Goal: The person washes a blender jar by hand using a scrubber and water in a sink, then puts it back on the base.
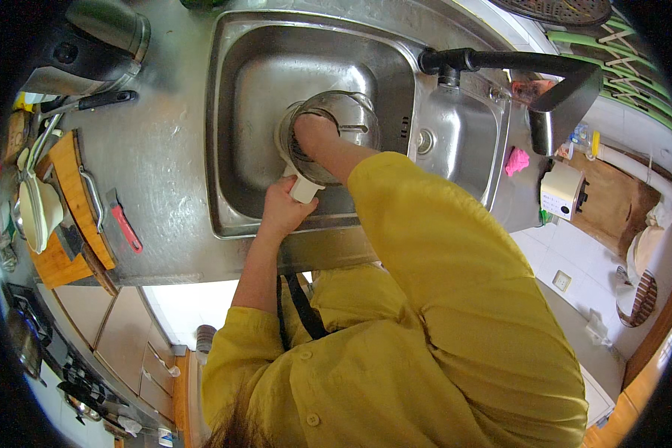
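A clear jug [357, 109], perhaps a blender jar, is tilted in the large basin of the stainless steel sink [257, 73]. My left hand [284, 208] grips its white handle [306, 189] close to the basin's front edge. From the right, my right hand [313, 130] reaches through the jug's mouth. Its fingers are hidden inside the jug, so I cannot tell what they hold or touch.
A black faucet [515, 60] spans the smaller right basin [456, 134]. Pink cloth [517, 161] lies right of the sink. Along the left counter are an electric kettle [89, 50], a red-handled peeler or knife [125, 227], a wooden cutting board [81, 185] and a cleaver [70, 241].
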Tool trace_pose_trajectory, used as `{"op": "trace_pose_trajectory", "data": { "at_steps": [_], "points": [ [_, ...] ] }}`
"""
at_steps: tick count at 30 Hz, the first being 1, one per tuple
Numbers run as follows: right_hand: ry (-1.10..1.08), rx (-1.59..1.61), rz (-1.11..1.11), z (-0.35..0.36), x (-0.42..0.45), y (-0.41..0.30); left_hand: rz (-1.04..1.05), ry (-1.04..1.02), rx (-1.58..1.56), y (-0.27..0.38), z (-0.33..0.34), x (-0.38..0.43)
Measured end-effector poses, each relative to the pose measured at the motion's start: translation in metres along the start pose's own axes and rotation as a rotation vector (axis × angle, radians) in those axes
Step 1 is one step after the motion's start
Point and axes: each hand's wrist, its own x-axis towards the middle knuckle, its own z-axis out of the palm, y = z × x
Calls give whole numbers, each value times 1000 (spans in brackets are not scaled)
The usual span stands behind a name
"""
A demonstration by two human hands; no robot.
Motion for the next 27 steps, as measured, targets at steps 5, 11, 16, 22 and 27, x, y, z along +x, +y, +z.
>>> {"op": "trace_pose_trajectory", "data": {
  "at_steps": [5,11,16,22,27],
  "points": [
    [70,154,73,8,-1,6,-25,-8,62,7,-1,1],
    [2,34,-6,-1,-7,-4,54,7,44,11,-3,-1],
    [66,-23,-26,16,0,-3,7,-7,11,7,-1,-1],
    [88,67,135,21,10,-8,111,25,11,-1,2,1],
    [109,135,277,7,4,-6,155,39,4,0,5,1]
  ]
}}
